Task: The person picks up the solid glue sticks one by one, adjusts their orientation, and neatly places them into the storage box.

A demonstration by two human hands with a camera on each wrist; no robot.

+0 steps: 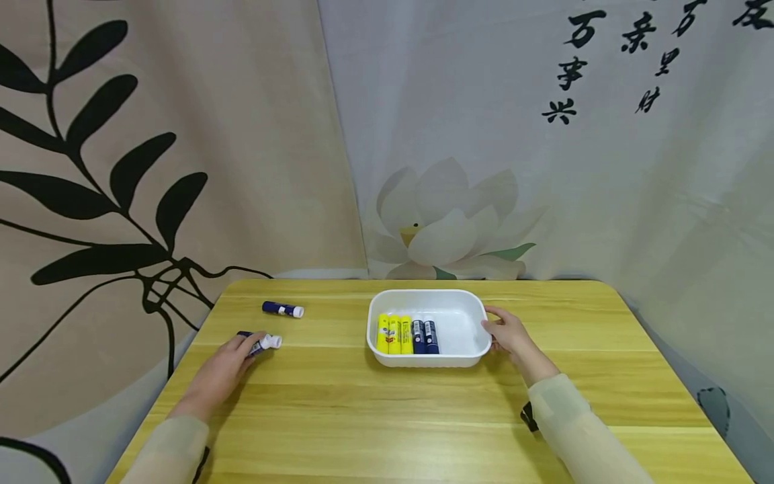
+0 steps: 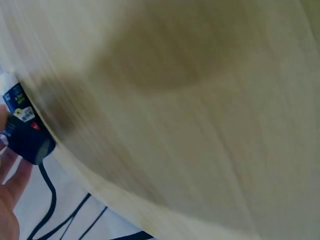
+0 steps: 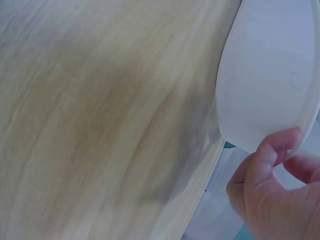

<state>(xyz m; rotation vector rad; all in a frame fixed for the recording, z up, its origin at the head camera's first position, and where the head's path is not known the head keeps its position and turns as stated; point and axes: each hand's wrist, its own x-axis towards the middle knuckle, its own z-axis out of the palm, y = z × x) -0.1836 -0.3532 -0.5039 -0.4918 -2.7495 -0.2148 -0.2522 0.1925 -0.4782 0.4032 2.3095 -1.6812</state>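
My left hand (image 1: pixel 226 366) grips navy glue stick (image 2: pixel 27 142) at the table's left side. Another navy glue stick with a white cap (image 2: pixel 20 102) lies right behind it in the left wrist view; in the head view the two overlap, white ends pointing right. A further navy glue stick (image 1: pixel 282 309) lies on the table beyond that hand. My right hand (image 1: pixel 510 334) pinches the right rim of a white plastic tray (image 1: pixel 462 361), thumb and fingers on either side of its wall. Three yellow glue sticks (image 1: pixel 394 335) and two navy ones (image 1: pixel 425 337) stand side by side in the tray's left part.
The wooden table (image 1: pixel 338 430) has rounded far corners. Behind it hangs a printed curtain (image 1: pixel 272 134) with dark leaves, a lotus flower and black characters, close to the table's far edge. The tray stands near the table's middle, towards the back.
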